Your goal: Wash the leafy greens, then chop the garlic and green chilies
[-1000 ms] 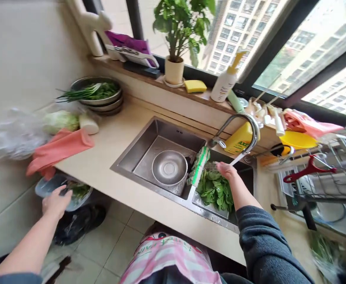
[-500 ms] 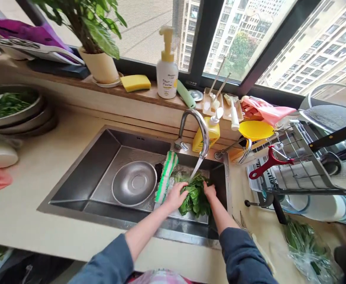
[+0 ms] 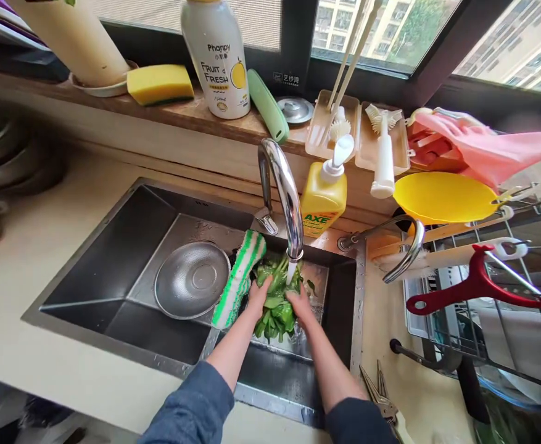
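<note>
Both hands are in the right basin of the steel sink (image 3: 339, 308), holding a bunch of leafy greens (image 3: 276, 317) between them. My left hand (image 3: 257, 297) closes on the left side of the bunch, its thumb on top. On the other side my right hand (image 3: 299, 302) grips the stems and leaves, its fingertips partly hidden under the greens. Water runs from the curved faucet (image 3: 283, 191) straight onto the bunch. A green-and-white striped cloth (image 3: 240, 280) hangs over the divider beside my left hand. Loose leaf bits lie in the basin to the right.
A metal strainer bowl (image 3: 192, 280) sits in the left basin. Behind the faucet stands a yellow soap bottle (image 3: 324, 197). At right are a dish rack with a red peeler (image 3: 478, 287), a second small tap (image 3: 409, 253) and scissors (image 3: 384, 401). A sponge (image 3: 160, 84) lies on the sill.
The view has moved closer to the sink. My hands have come nearer each other around the greens, and the bunch is now directly under the faucet's stream.
</note>
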The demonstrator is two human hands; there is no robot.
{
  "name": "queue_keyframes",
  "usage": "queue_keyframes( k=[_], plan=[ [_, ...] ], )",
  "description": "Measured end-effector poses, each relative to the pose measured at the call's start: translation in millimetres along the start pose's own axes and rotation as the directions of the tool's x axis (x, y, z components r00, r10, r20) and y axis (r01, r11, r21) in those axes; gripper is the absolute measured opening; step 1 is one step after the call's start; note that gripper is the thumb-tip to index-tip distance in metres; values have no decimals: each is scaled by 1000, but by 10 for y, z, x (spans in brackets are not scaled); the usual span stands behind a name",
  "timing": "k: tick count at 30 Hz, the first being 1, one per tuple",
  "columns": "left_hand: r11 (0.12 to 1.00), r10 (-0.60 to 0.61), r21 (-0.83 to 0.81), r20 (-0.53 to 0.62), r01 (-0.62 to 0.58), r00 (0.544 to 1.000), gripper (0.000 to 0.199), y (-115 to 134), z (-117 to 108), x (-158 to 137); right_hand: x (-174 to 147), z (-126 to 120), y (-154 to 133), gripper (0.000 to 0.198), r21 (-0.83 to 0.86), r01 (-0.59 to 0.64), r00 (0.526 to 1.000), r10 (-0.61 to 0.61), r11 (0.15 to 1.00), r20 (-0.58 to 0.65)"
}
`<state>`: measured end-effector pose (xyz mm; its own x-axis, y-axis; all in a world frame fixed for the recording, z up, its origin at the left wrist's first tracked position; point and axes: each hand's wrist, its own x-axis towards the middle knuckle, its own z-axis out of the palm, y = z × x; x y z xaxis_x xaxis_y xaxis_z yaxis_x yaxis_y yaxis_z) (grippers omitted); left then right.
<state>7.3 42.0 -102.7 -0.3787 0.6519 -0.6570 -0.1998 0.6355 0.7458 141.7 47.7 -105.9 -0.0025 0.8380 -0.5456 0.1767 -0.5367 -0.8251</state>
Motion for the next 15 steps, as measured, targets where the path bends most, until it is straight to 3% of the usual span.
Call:
queue_keyframes(
  k=[2, 4, 6, 9, 12, 15],
  plan=[
    [990, 67, 115, 77, -76, 995, 52, 9, -36, -36, 10, -198, 4, 71, -100, -65, 997, 59, 993, -59],
    [968, 99, 217, 130, -126, 987, 45, -7, -26, -26, 48, -269, -19, 76, -296, -182, 958, 101, 938, -268],
    [950, 96, 296, 23, -99, 995, 41, -69, 30, 19, 85, -182, -52, 82, -475, -283, 907, 73, 833, -414],
    [900, 73, 436, -196, 20, 978, 46, -228, 129, 81, 113, 31, -55, 87, -667, -279, 922, -2, 691, -387],
    [833, -1, 550, -113, 64, 994, 49, -359, 130, 98, 112, 6, 14, 75, -748, -202, 952, -54, 632, -302],
    [818, -47, 571, -45, 64, 998, 40, -403, 18, 102, 65, -137, 116, 67, -732, -229, 924, -94, 642, -371]
  ],
)
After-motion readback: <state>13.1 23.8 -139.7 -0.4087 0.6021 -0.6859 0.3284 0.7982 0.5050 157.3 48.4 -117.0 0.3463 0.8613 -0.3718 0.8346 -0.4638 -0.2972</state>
